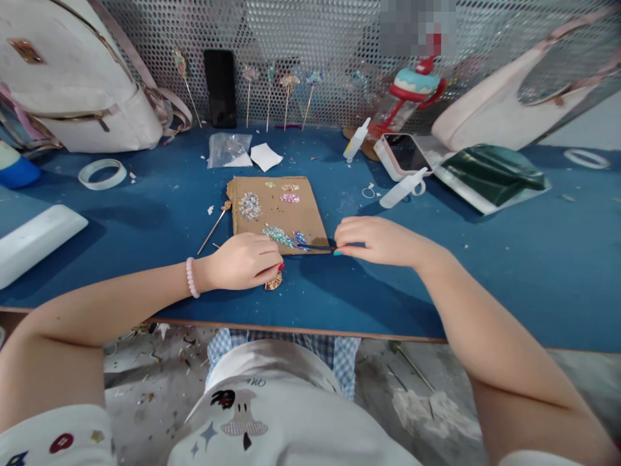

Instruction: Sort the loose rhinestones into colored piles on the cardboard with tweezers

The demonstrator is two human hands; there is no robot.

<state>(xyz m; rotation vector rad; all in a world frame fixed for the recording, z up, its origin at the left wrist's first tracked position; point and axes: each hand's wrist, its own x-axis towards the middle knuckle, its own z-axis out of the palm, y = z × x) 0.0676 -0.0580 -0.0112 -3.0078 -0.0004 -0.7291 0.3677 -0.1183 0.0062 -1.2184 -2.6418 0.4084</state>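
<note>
The left hand (245, 261) holds 1 gold, fan-shaped ornament (273, 282).

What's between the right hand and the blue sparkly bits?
In the head view, a thin dark tool runs from the right hand over the cardboard to the blue sparkly bits.

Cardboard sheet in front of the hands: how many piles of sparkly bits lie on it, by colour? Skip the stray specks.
Silvery pile: 1
Pale green pile: 1
Peach pile: 1
Pink pile: 1
Teal pile: 1
Blue pile: 1
Total: 6
</note>
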